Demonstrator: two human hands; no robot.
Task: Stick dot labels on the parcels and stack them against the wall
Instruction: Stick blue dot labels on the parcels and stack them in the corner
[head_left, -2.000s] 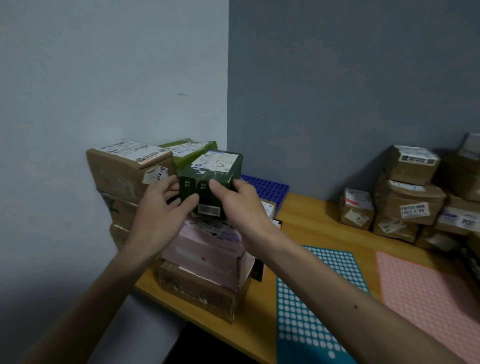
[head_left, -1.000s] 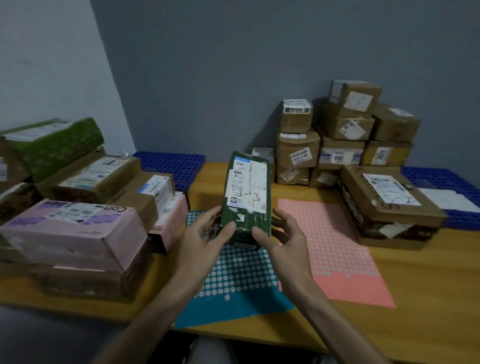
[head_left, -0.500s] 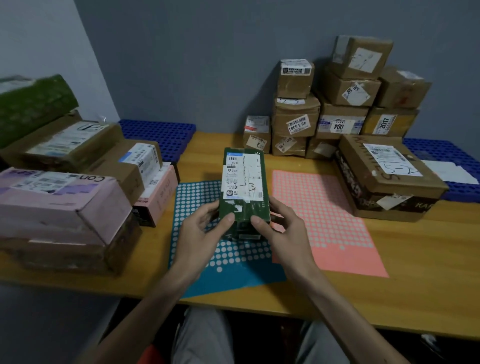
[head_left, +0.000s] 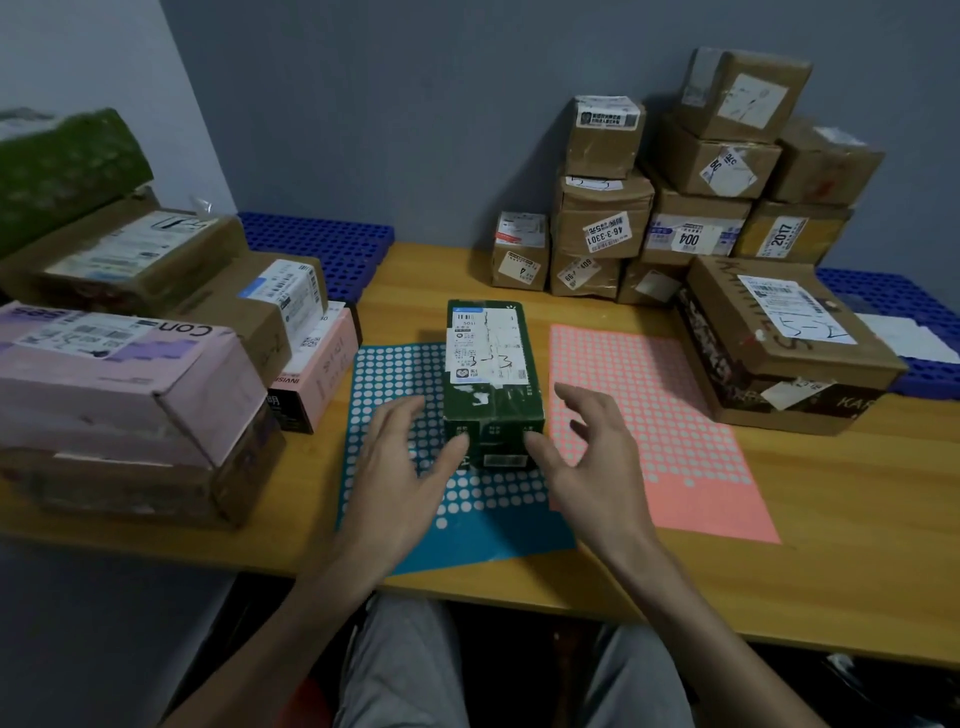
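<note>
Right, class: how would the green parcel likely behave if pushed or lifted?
The green parcel lies flat, so probably won't tip. Square edges suggest a stiff box. Pushed, it might drag the blue dot sheet beneath.

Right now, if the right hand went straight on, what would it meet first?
Nothing near: the right hand points past the green parcel, over the pink dot sheet; first would be the brown parcels behind, though depth is unclear.

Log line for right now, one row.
green box: lying on blue dot sheet | left hand: open, thumb on box | right hand: open, thumb on box | dot on box: none seen
</note>
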